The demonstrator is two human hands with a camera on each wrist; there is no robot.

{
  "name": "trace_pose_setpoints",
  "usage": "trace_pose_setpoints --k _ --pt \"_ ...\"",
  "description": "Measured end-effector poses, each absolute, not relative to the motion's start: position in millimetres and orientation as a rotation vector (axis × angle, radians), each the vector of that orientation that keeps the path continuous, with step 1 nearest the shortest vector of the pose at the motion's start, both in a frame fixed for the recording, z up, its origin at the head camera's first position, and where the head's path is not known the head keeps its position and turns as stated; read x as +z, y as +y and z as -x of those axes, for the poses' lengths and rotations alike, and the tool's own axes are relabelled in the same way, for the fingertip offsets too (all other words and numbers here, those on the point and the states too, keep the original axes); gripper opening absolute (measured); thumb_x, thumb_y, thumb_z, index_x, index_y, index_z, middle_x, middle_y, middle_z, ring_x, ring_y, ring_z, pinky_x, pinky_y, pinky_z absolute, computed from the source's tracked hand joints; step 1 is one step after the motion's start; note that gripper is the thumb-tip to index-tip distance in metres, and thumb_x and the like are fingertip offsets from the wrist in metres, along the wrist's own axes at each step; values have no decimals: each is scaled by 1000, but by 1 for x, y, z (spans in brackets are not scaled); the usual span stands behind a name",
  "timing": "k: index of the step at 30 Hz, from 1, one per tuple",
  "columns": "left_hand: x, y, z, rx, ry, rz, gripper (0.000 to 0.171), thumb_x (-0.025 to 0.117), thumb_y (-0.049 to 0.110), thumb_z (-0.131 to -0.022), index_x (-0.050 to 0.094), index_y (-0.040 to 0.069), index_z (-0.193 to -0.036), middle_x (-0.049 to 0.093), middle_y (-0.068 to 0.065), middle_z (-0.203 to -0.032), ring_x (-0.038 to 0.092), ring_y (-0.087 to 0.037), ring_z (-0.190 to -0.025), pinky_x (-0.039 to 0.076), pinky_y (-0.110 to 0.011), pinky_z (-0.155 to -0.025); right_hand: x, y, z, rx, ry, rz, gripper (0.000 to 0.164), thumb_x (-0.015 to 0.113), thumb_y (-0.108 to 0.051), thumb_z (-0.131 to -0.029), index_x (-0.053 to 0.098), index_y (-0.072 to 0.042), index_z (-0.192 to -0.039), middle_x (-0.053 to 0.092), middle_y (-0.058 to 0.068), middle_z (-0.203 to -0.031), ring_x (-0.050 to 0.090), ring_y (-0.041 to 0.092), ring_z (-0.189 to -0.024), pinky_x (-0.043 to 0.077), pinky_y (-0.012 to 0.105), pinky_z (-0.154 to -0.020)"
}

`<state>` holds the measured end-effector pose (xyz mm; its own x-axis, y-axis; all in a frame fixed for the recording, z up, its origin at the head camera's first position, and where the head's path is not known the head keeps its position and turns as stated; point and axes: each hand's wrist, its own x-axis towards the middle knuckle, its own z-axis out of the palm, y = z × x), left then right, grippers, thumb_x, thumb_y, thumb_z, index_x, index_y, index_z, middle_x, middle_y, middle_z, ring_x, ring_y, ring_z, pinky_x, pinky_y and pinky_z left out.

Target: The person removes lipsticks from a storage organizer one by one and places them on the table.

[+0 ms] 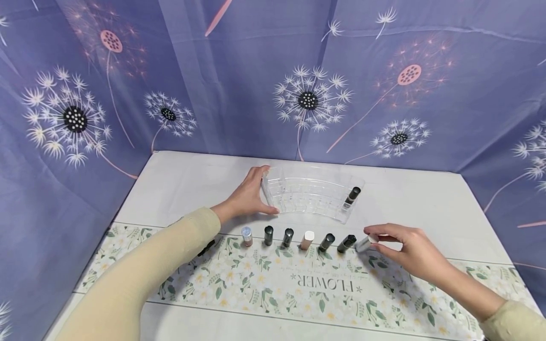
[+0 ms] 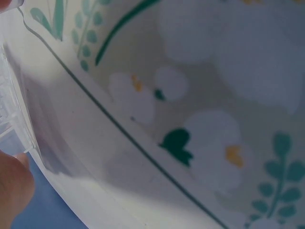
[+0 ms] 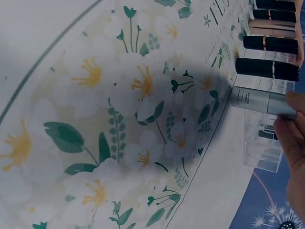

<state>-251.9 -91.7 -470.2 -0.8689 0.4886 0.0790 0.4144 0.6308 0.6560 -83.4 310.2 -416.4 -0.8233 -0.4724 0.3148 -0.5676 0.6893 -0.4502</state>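
Observation:
My left hand (image 1: 246, 196) grips the left end of a clear plastic lipstick organizer (image 1: 313, 196), with the thumb at its front corner and the fingers at the back. One black lipstick (image 1: 353, 195) stands in the organizer's right end. With thumb and fingertips, my right hand (image 1: 411, 248) pinches the cap end of a silver lipstick tube (image 3: 255, 101). That tube is at the right end of a row of upright lipsticks, beside a black lipstick (image 1: 346, 244). A white-capped pink lipstick (image 1: 307, 240) stands mid-row, and a clear-capped one (image 1: 247, 236) at the left.
The row stands along the back edge of a flower-printed runner (image 1: 298, 303) on a white table (image 1: 183, 175). Partly hidden by the left forearm is a small black object (image 1: 206, 248). Purple dandelion-patterned cloth (image 1: 239, 94) hangs behind and at both sides.

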Motion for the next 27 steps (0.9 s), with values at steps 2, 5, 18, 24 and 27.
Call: trace_pose_setpoints --k 2,5,18,24,27 --pt "-470 -92 252 1067 2740 -760 136 105 37 -64 22 7 -167 36 -19 -157 41 -33 -148 36 -43 -126 -417 310 83 816 -2732 -841 49 87 8 -80 77 -11 -124 79 0 -118 76 8 -100 54 8 -90" --pt "-471 -92 253 1075 2740 -751 136 105 37 -64 22 7 -167 36 -18 -157 42 -33 -147 37 -43 -126 -417 311 82 823 -2742 -835 48 87 7 -81 77 -12 -124 79 0 -119 76 8 -100 54 9 -90" --pt "-469 -92 251 1078 2737 -744 136 105 37 -64 22 8 -167 37 -17 -157 43 -33 -148 37 -44 -126 -419 311 76 819 -2785 -827 50 88 3 -84 75 -12 -130 78 2 -124 76 12 -101 66 31 -76" --pt "-469 -92 251 1079 2732 -745 136 105 36 -64 22 6 -167 37 -18 -157 42 -34 -147 36 -44 -126 -419 312 76 854 -2794 -823 53 88 -1 -85 73 -13 -133 77 3 -127 76 11 -105 65 28 -76" --pt "-469 -91 250 1082 2732 -746 136 105 36 -64 22 6 -167 37 -18 -157 43 -34 -147 37 -44 -126 -418 313 77 848 -2774 -827 54 89 -2 -83 73 -15 -134 77 2 -126 76 11 -105 62 20 -75"
